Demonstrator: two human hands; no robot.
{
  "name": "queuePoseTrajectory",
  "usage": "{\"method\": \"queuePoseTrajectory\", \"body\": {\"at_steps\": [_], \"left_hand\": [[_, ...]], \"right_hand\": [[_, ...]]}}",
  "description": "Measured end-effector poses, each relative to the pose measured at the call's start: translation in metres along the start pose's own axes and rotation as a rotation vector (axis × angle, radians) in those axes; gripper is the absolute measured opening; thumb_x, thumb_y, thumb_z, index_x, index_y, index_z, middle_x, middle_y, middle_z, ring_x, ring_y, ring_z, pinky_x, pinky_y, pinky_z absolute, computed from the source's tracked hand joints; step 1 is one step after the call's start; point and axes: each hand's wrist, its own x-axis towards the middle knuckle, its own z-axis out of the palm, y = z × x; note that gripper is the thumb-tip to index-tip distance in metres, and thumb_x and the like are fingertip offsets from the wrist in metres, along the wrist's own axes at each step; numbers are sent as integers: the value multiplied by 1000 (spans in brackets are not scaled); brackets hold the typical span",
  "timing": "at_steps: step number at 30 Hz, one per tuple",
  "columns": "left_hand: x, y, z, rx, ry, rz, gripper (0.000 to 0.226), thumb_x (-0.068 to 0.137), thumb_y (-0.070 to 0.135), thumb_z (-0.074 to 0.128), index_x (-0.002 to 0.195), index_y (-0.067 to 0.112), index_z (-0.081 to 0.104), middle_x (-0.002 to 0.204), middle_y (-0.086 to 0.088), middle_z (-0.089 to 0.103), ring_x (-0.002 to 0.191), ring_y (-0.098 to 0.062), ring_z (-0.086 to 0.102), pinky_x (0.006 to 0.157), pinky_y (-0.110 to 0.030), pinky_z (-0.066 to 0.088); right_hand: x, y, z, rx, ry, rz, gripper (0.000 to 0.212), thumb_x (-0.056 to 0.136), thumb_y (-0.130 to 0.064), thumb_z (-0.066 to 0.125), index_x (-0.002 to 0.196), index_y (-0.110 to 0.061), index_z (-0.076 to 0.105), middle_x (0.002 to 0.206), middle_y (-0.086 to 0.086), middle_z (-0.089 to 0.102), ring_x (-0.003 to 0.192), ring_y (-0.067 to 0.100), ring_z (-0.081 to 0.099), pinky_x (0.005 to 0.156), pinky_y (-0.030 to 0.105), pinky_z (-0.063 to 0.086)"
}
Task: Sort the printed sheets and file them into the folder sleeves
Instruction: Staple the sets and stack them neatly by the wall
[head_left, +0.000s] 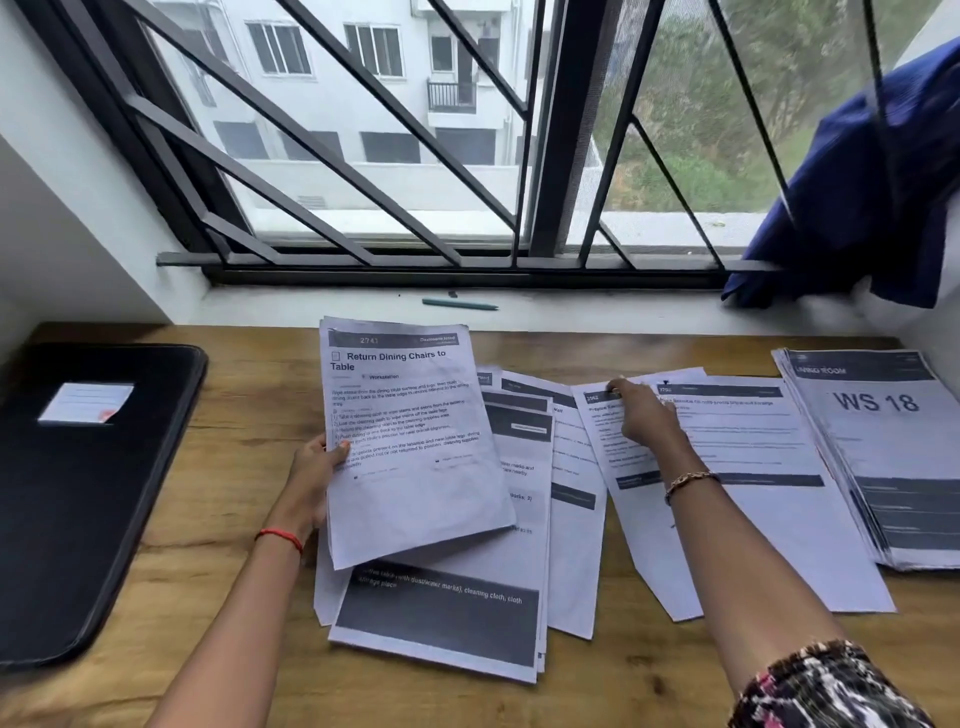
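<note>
Two hands engaged | left hand (317, 480) pinches raised sheet (410, 441), long axis 12–6 | right hand (641, 415) fingertips press fanned sheets (737, 467) at 3 o'clock | I judge closed folder (78, 493), 9 o'clock, nearer left.

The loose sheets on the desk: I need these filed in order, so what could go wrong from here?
1. The left hand holds the "Return Dining Chairs" sheet by one edge only; it could sag or slip onto the fanned pile below.
2. The right hand presses overlapping sheets beside the WS 18 stack; sliding one may drag its neighbours and mix groups.
</note>
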Motion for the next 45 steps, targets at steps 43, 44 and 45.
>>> {"method": "queuePoseTrajectory", "body": {"at_steps": [43,44,45], "left_hand": [[11,7,-111,-71,53,-24,27,96,-1,41,121,-1,52,119,-20,58,86,-25,62,75,-37,51],[12,7,-111,-70,48,-24,28,96,-1,41,122,-2,51,120,-20,58,86,-25,62,77,-37,51],[13,6,-111,-70,45,-26,29,96,-1,41,123,-3,51,119,-20,58,86,-25,62,78,-37,51]], "right_hand": [[10,-192,36,202,-61,-190,58,94,-18,54,147,-17,29,149,14,33,138,30,28,112,45,15],[11,-195,37,193,-79,-187,59,94,-19,54,147,-17,28,150,14,32,139,30,25,113,47,13],[13,-198,37,182,-88,-187,59,94,-19,54,147,-16,28,150,14,32,139,31,24,113,48,12]]}}
